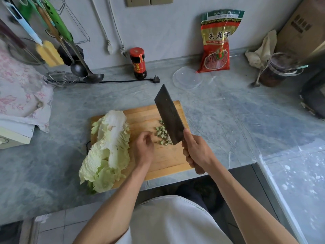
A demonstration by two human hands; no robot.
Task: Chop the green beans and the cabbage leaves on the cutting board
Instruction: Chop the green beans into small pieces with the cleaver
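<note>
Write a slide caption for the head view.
Right hand lifts dark steel cleaver over chopped green bean pieces on wooden cutting board.

Soft, even daylight fills the scene, moderately bright with a cool, slightly hazy cast. The grey marbled stone desk [219, 111] carries a pale sheen toward the right of the frame, brightest at the lower right, which suggests light entering from that side. Shadows are faint and diffuse; only a soft dark band lies under the desk's front edge at the bottom centre. The wide-angle lens bends straight lines near the borders, so the desk edge and wall curve outward. The hanging green-handled utensils [58, 20] at upper left look smeared, as does the brown cardboard box [302, 27] at upper right. The centre is fairly sharp.
</note>
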